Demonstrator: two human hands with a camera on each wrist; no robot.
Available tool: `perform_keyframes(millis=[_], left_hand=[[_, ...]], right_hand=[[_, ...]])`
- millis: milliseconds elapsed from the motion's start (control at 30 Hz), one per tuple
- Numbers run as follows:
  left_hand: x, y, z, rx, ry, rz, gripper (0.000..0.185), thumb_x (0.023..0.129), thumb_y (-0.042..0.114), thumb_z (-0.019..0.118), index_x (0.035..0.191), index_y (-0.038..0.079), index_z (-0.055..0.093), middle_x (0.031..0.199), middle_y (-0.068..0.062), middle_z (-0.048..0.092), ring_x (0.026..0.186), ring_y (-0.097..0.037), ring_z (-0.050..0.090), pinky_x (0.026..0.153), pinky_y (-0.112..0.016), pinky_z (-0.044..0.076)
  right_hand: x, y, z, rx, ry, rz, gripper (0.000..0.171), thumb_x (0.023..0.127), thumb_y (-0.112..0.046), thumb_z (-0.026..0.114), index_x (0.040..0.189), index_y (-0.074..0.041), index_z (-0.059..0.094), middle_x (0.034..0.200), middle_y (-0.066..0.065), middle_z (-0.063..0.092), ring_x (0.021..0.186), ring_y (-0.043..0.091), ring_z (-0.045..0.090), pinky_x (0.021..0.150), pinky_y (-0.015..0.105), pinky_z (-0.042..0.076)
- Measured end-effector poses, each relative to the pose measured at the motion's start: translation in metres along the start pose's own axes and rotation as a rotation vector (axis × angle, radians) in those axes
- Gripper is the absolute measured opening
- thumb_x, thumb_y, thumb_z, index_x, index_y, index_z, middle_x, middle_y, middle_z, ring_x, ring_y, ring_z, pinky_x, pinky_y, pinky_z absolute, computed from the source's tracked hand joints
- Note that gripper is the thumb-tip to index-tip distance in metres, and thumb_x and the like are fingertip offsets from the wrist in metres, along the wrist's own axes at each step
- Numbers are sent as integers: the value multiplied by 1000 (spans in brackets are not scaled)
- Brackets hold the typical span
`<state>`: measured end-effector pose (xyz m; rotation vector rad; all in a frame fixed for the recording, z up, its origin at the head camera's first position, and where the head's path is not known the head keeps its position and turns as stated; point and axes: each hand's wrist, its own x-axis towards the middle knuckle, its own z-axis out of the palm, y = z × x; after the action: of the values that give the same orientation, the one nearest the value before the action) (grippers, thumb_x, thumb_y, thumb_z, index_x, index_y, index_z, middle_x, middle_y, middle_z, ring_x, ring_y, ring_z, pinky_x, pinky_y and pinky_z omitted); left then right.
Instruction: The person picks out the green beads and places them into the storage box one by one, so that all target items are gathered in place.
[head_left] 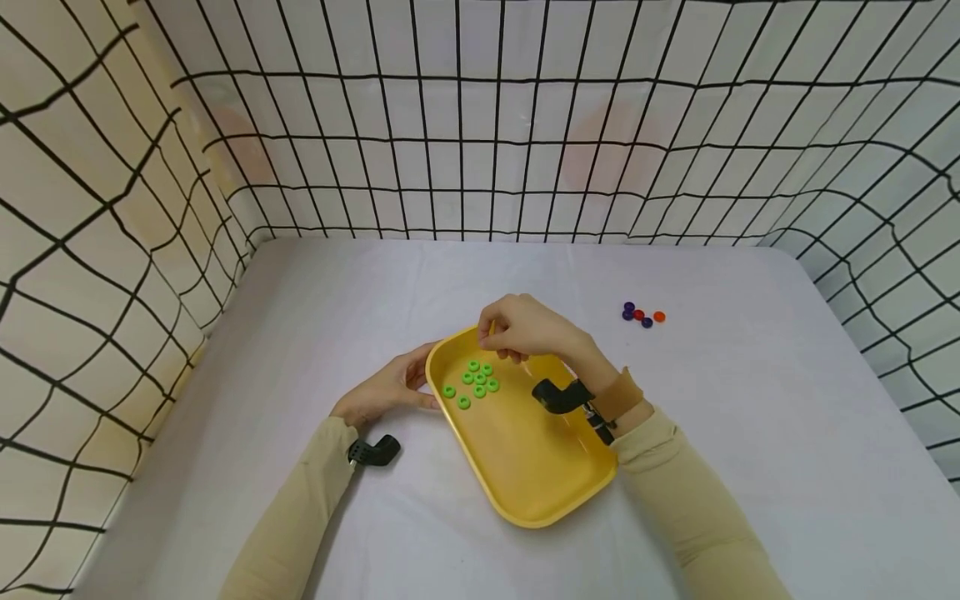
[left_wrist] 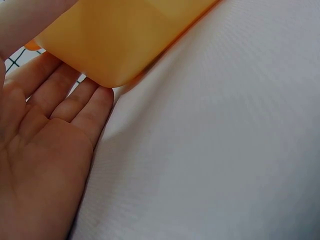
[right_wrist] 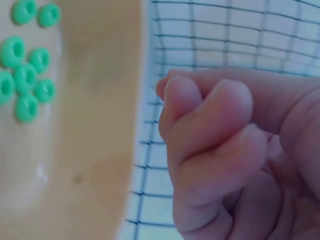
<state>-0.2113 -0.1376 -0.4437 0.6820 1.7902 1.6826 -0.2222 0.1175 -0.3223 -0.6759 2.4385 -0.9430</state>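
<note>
Yellow tray (head_left: 525,467), mid tabletop (head_left: 750,400): green rings (head_left: 476,381) clustered at its far end. Left hand (head_left: 386,392), fingers straight, steadies the left rim. Right hand (head_left: 525,329) curled above the rings; contents hidden. Risk: nudged tray scatters rings.

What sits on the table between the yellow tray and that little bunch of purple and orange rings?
Nothing: in the head view, only bare white table runs from the yellow tray to the purple and orange rings.
</note>
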Motion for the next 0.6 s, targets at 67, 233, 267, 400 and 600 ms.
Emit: perform_keyframes(millis=[67,233,267,400,600], left_hand=[[0,-1,1,-3,1,5,87,79,5,82,152,15,36,155,-4,40,145,-23,35,123,-38,24],[0,-3,3,-12,2,8,88,78,6,83,152,16,37,154,-2,41,144,-22,36,122,-34,26],[0,-4,3,-13,1,8,88,78,6,83,152,16,36,155,-2,40,145,-22,36,122,-33,27],[0,-4,4,-10,-5,11,88,78,6,83,152,17,36,155,-2,40,145,-22,35,122,-33,27],[0,-3,2,-3,3,29,86,79,4,82,151,17,38,154,-3,41,145,-22,35,123,-37,25]], right_hand=[[-11,3,-8,31,38,-3,10,96,-12,63,93,-3,67,63,10,60,45,13,49,45,21,45],[-49,18,-26,139,141,2,15,96,-16,65,97,-2,67,65,6,58,47,16,49,44,26,46],[-59,22,-28,165,163,6,16,96,-17,65,98,-1,66,65,7,58,47,16,49,43,26,45],[-96,44,-33,272,260,9,19,97,-16,64,100,3,64,66,13,56,47,14,46,42,24,43],[-136,75,-26,326,397,56,22,96,-17,65,101,5,63,61,4,53,45,14,42,39,24,40]])
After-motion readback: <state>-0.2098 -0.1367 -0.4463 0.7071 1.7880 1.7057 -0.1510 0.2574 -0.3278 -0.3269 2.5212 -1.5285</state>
